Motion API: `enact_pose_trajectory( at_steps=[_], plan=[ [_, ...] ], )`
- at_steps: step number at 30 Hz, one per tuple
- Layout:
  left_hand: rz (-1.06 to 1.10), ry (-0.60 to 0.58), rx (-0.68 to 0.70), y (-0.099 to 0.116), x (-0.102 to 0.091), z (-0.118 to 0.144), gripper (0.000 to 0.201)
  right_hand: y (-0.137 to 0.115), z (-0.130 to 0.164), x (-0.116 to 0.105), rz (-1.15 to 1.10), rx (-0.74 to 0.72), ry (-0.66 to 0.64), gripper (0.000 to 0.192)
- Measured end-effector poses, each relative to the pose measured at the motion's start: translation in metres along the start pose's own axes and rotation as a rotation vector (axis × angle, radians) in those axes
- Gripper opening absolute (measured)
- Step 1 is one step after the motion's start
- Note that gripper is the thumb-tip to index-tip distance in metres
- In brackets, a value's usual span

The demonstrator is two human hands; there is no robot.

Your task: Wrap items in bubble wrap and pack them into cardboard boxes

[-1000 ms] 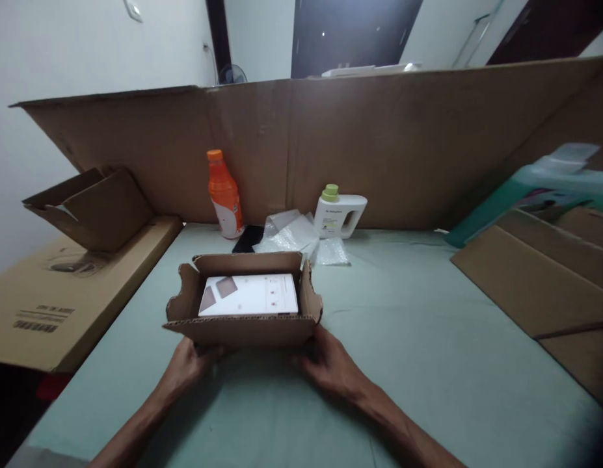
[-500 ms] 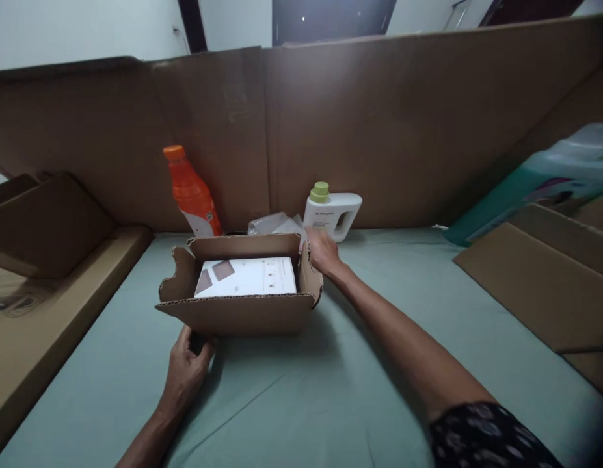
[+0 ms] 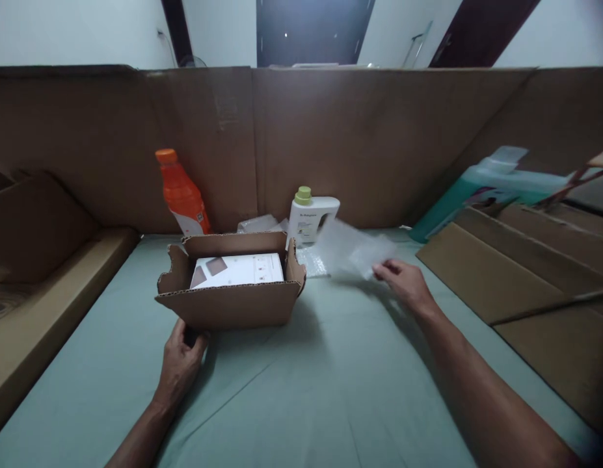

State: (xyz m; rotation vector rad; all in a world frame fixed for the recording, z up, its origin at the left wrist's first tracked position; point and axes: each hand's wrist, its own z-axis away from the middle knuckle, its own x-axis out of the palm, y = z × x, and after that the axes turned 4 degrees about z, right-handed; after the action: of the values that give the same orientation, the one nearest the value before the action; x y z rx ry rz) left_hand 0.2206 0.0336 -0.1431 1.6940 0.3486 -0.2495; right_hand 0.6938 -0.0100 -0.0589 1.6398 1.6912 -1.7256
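Left hand (image 3: 180, 364) nearest the camera, fingers curled round the lower front-left corner of the open cardboard box (image 3: 231, 305), thumb side against the wall; partly closed, gripping or at least bracing the box. Box sits on the green sheet (image 3: 301, 396), flaps up, jagged torn edges on the side flaps. Inside lies a white carton (image 3: 239, 270) flat, printed top facing up, filling most of the floor.

Right hand (image 3: 403, 283) out to the right of the box and apart from it, fingers pinched on the near edge of a sheet of bubble wrap (image 3: 352, 250). Wrap looks lifted and blurred, its left end near the box's right flap; contact with the table can't be told.

Handling judgement: bubble wrap is very light, floppy and slick, so it probably droops and flutters; an edge pinch holds it, two corners would control it better. Corrugated box is light but stiff; walls flex, so best taken low at corners or under the base. White carton looks rigid with smooth faces, snug fit, so likely gripped by its long edges.

Further back: more clear plastic wrapping (image 3: 259, 224) behind the box, a white jug with green cap (image 3: 311, 218) upright, an orange bottle (image 3: 181, 195) leaning against the tall cardboard wall (image 3: 379, 143). Flat cardboard pieces (image 3: 516, 273) to the right, a teal package (image 3: 481, 188) beyond them.
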Motion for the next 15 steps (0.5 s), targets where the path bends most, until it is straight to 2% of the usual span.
enact_pose_trajectory(
  at_steps=[3,5,7,11,13,15],
  plan=[
    [-0.002,-0.002,0.0,0.003,0.0,0.001,0.038,0.025,0.043,-0.018,0.101,0.097,0.0,0.038],
    [-0.006,-0.014,0.007,0.005,0.0,0.001,0.038,0.02,0.07,-0.012,0.094,0.138,0.026,0.037],
    [-0.004,-0.018,0.015,0.008,0.0,0.001,0.037,-0.004,0.093,0.01,-0.042,0.079,-0.04,0.043],
    [0.031,-0.016,0.032,0.01,-0.001,0.0,0.036,-0.081,0.115,0.072,-0.385,-0.23,-0.391,0.065],
    [0.043,-0.018,0.034,0.012,-0.002,0.003,0.038,-0.11,0.119,0.092,-0.465,-0.269,-0.483,0.064],
    [0.038,-0.032,0.018,0.016,-0.003,0.012,0.038,-0.121,0.124,0.099,-0.493,-0.25,-0.491,0.059]
  ],
)
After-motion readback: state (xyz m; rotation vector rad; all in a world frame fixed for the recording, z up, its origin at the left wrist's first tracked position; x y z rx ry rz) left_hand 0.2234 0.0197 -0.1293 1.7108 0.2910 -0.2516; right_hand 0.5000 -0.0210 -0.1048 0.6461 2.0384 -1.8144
